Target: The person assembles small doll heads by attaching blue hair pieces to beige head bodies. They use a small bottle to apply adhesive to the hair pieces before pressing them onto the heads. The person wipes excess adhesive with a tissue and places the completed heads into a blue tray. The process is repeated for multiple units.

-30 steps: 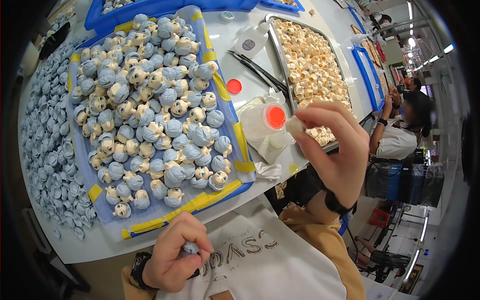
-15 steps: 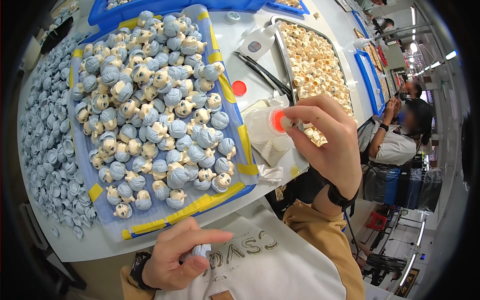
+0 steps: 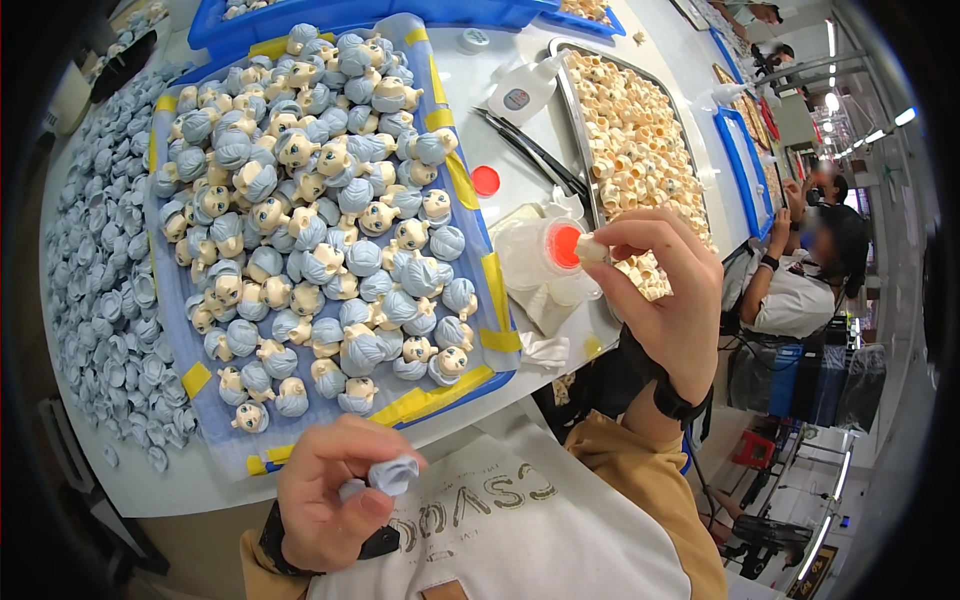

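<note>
My left hand (image 3: 335, 490) is low in front, its thumb and fingers closed on a blue-grey doll hair piece (image 3: 393, 474). A second bit of the same colour shows between the fingers, partly hidden. My right hand (image 3: 668, 285) pinches a small cream doll face piece (image 3: 592, 249) between thumb and forefinger. Just left of it stands a translucent plastic jar (image 3: 522, 255) with a red round opening (image 3: 563, 243). The face piece is close to that opening; I cannot tell whether they touch. Joined doll heads (image 3: 375, 216) with blue-grey hair fill the blue tray (image 3: 460, 375).
Loose hair pieces (image 3: 105, 290) are heaped at the left. A metal tray (image 3: 580, 120) of cream face pieces stands at the right, with a white bottle (image 3: 522, 92), black tweezers (image 3: 530, 145) and a red cap (image 3: 485, 181) beside it. A co-worker (image 3: 800, 280) sits far right.
My left hand has turned and the hair piece now shows clearly in its fingers. My right hand has drawn slightly away from the red opening, still pinching the face piece.
</note>
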Available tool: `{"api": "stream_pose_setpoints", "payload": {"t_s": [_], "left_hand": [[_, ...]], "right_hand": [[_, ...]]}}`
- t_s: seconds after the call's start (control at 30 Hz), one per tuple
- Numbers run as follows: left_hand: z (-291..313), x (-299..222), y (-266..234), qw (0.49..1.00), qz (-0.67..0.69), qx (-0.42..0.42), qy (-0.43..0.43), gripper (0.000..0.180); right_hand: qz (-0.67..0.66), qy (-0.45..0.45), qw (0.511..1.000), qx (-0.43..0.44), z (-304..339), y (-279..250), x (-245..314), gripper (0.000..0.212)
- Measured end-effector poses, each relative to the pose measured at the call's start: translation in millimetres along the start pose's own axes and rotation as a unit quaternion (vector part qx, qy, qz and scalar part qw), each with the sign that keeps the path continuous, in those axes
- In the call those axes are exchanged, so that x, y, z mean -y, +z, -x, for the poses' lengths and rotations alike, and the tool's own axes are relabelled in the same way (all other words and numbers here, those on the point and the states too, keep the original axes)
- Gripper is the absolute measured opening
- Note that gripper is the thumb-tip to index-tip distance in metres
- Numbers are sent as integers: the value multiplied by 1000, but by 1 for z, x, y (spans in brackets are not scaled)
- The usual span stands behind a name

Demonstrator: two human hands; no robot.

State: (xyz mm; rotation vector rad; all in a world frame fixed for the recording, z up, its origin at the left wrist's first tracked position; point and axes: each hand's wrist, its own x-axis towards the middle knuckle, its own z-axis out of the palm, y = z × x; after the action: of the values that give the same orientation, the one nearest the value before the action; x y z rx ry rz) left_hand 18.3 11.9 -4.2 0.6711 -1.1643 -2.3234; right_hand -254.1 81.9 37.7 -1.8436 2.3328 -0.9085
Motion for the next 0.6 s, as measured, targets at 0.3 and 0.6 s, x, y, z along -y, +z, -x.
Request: {"api": "stream_pose_setpoints", "payload": {"t_s": [0.3,0.6], "left_hand": [[-12,11,-8,993,1,58,99,41],[-12,7,-4,989,12,71,129,44]], "right_hand": [[-232,-84,966,-81,25,22,35,32],[-400,-145,905,-31,38,56,74,31]]}}
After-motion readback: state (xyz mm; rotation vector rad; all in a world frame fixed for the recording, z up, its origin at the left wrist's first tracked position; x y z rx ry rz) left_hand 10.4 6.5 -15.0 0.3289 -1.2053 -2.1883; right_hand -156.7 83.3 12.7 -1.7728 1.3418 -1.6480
